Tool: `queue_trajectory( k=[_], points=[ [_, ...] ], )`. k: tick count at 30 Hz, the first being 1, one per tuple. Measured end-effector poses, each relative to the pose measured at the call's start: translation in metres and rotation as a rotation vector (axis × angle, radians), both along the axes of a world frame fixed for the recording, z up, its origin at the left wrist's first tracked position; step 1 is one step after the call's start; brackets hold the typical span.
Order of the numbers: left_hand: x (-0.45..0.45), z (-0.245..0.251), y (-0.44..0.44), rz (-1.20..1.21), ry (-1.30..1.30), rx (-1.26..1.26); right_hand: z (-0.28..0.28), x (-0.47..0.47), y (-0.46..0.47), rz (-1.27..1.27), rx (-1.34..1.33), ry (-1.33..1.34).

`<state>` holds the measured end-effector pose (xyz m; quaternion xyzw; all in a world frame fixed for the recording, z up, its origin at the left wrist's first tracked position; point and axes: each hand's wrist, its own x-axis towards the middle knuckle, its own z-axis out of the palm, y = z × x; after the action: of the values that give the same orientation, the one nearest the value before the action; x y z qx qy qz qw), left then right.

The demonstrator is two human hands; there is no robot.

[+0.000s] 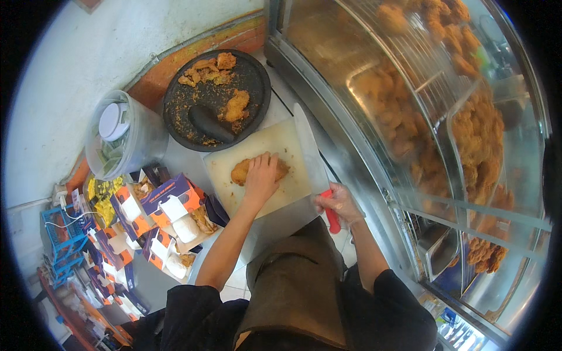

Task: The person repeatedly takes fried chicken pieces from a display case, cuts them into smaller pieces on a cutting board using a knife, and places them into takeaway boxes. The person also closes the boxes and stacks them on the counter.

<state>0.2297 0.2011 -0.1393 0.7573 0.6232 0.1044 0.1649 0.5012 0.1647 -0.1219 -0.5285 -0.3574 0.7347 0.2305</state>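
A piece of breaded fried chicken lies on a pale cutting board in front of me. My left hand grips it from above, its fingers bent over the top, so the middle of the piece is hidden. At the board's right edge my right hand, which seems to wear a thin clear glove, is closed around the red handle of a large knife. The broad knife blade points away from me and is apart from the chicken. Crumbs are scattered on the board.
Beyond the board sits a black stone mortar with a pestle and chicken pieces. A plastic tub stands left of it. Several open food boxes crowd the left. A glass display cabinet holding fried chicken rises at right.
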Motion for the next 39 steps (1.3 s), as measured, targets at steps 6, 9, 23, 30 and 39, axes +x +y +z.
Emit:
queue_trajectory(
  k=[6,9,23,30,39],
  points=[
    [0.026,-0.010,-0.021,-0.049,-0.310,-0.017,-0.012,0.011,-0.005,-0.172,-0.302,-0.006],
    [0.023,-0.028,-0.043,0.058,-0.354,0.006,-0.014,0.010,-0.013,-0.125,-0.207,-0.184],
    [0.034,-0.032,-0.050,0.105,-0.382,0.107,-0.027,-0.025,-0.008,0.928,0.872,-1.052],
    [0.033,-0.035,-0.055,0.123,-0.401,0.158,-0.005,-0.051,0.012,0.575,0.782,-0.956],
    [0.047,-0.066,-0.063,0.188,-0.412,0.211,-0.008,-0.032,-0.018,0.561,0.809,-0.920]
  ],
)
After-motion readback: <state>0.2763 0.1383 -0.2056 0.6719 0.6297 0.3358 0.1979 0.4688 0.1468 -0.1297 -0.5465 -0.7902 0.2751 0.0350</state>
